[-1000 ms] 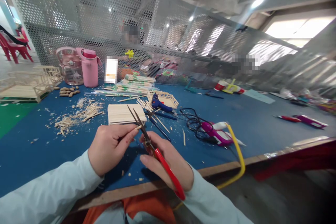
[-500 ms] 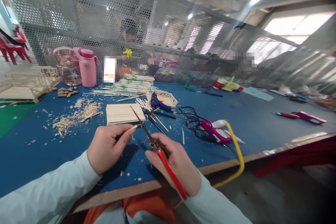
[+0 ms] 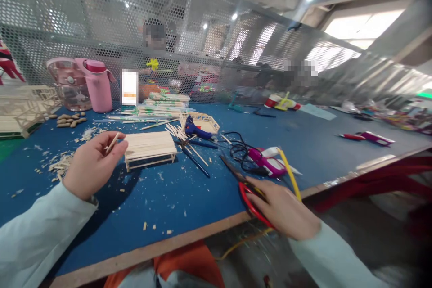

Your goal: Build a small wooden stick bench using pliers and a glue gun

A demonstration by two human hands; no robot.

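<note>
My left hand (image 3: pixel 96 162) pinches a short wooden stick (image 3: pixel 113 143) between thumb and fingertips, left of a small slatted bench (image 3: pixel 150 146) made of wooden sticks. My right hand (image 3: pixel 283 207) is on a pair of scissors (image 3: pixel 243 187) with red handles, low over the table near its front edge. The fingers wrap partly around the handles, and the blades point away to the left. Beyond the blades lies a purple and white glue gun (image 3: pixel 270 164) with a black cord. Between the hands, dark-handled pliers (image 3: pixel 197 162) rest on the table.
Wood scraps (image 3: pixel 62 164) and peanuts (image 3: pixel 71 120) lie at left, before a pink bottle (image 3: pixel 98 89). Bundled sticks (image 3: pixel 164 105) and a blue glue gun (image 3: pixel 198 130) are farther back. A perforated metal screen (image 3: pixel 216 40) stands behind the blue table (image 3: pixel 162 202).
My hands have moved apart: the left went leftward with the stick, and the right carried the scissors right, down to the table. The view has turned slightly right.
</note>
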